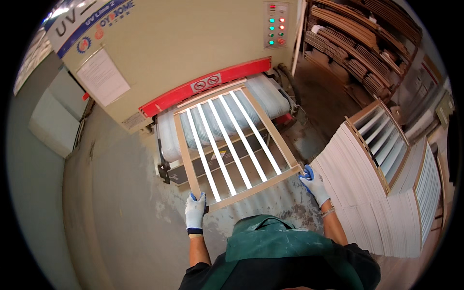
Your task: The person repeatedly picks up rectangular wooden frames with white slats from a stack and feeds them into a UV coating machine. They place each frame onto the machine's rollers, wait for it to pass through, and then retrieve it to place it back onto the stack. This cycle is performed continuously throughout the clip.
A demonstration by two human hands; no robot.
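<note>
A slatted frame panel (254,189), with tan edges and white slats, is held out in front of me. Its far end rests on the mesh conveyor belt (274,102) at the machine's opening, while the near end hangs over the floor. My left hand (195,211), in a white and blue work glove, grips the near left corner. At the near right corner, my right hand (315,184), gloved the same way, has its fingers curled around the edge; some fingertips are hidden.
The large beige machine (193,38) has a red guard bar (169,99) above the belt and a lit button panel (276,26). Close on my right rises a tall stack of white-edged panels (355,174). A rack (357,41) of brown sheets stands far right.
</note>
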